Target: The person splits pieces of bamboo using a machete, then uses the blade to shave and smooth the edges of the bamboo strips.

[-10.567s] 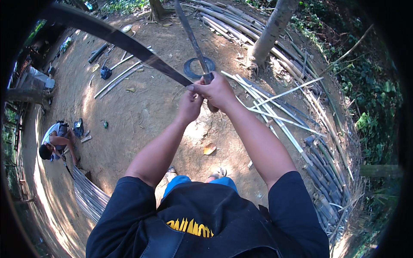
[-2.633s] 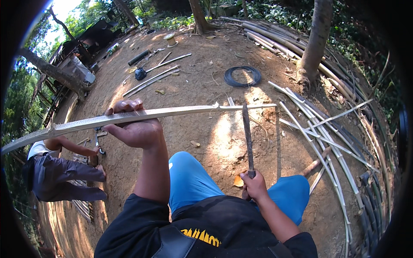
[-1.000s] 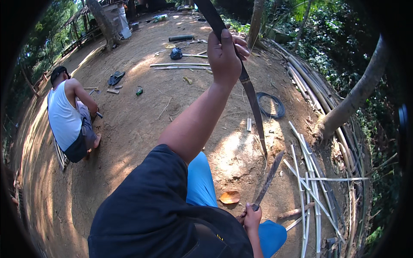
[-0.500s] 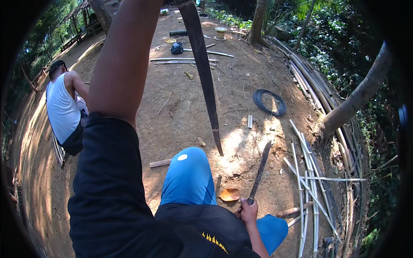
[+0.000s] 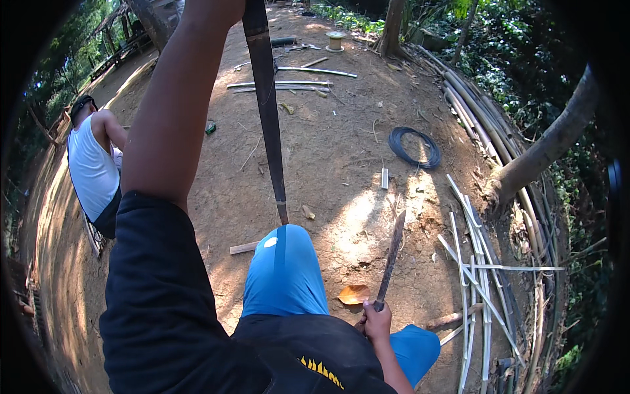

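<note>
My left hand [image 5: 216,9] is raised at the top edge, its fingers mostly cut off by the picture's rim. From it hangs a long, dark, tapered piece [image 5: 268,105] with a pale band close to its pointed end. Whether this is a sheath or a bare blade I cannot tell. Its tip comes down in front of my blue-covered knee [image 5: 282,279]. Low on the right, my right hand [image 5: 377,323] is closed round the handle of a machete [image 5: 392,261], whose dark blade points up and away. A brown leaf [image 5: 354,294] lies on the ground beside that hand.
A person in a white sleeveless top [image 5: 94,169] crouches at left. Split bamboo strips [image 5: 482,279] lie crossed at right, below a coil of black wire [image 5: 415,148] and a leaning tree trunk [image 5: 548,148]. Bamboo poles [image 5: 472,111] line the right edge; a spool [image 5: 335,41] stands far off.
The long dark piece has moved left and slightly up with my left hand, which now shows at the top edge. My right hand keeps its grip on the machete, nearly still.
</note>
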